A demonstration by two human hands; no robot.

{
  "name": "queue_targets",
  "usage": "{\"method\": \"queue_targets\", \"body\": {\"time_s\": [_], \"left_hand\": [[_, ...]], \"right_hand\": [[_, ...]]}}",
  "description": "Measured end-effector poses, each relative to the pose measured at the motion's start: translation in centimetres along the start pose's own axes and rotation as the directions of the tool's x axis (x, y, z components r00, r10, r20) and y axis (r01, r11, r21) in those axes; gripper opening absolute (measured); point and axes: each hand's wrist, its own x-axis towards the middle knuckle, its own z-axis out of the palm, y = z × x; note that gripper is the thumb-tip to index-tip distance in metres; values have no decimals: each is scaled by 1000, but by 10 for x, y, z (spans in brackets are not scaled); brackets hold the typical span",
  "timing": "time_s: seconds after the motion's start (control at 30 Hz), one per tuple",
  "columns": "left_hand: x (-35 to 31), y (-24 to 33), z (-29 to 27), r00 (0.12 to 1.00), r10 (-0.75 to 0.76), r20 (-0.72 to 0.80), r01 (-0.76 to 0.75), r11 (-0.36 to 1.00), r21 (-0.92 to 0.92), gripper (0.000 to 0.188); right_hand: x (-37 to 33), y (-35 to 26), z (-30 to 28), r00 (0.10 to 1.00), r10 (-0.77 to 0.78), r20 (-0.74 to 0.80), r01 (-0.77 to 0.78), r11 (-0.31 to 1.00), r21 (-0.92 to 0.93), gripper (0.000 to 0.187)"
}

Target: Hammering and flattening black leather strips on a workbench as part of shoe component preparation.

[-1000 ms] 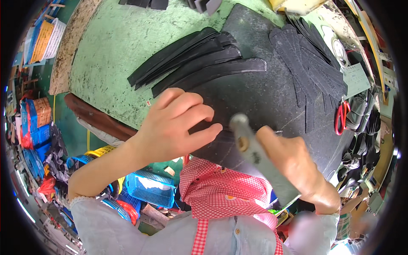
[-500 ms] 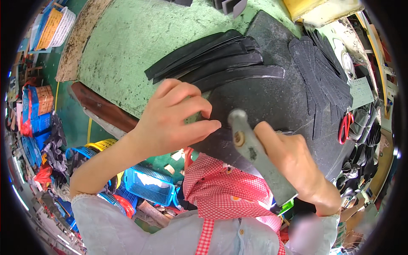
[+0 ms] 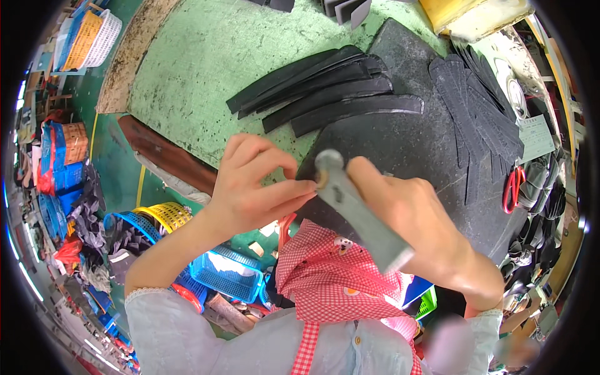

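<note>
A workshop: worn green bench (image 3: 206,56), cut black rubber strips (image 3: 325,94) (fanned out), plastic baskets (image 3: 156,219) below.

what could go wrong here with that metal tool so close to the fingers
1. The left hand has its fingertips right at the head of the grey metal hand tool held by the right hand; a slip could nick them.
2. The large black rubber sheet overhangs the green table edge and may shift.

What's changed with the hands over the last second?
The left hand went from lying flat on the black sheet to pinching at its edge, fingertips by the head of the metal tool. The right hand kept gripping the tool; the black strips stayed put.
</note>
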Motion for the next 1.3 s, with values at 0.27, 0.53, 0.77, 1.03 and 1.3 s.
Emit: {"method": "queue_targets", "body": {"time_s": [0.27,0.53,0.77,1.03,1.3], "left_hand": [[31,8,23,998,-51,-36,54,996,64,25],[106,17,90,865,483,133,-399,825,-400,18],[82,39,67,978,95,188,-88,995,-47,47],[119,36,90,857,410,314,-241,855,-460,31],[112,39,86,931,257,260,-198,952,-232,46]], "right_hand": [[-57,26,-25,992,120,-25,-112,967,227,16],[-126,20,-21,954,255,157,-269,960,80,21],[-135,39,-18,971,226,73,-236,953,192,22],[-141,37,-27,972,221,78,-230,963,140,21],[-148,50,-7,973,231,19,-229,946,227,19]]}}
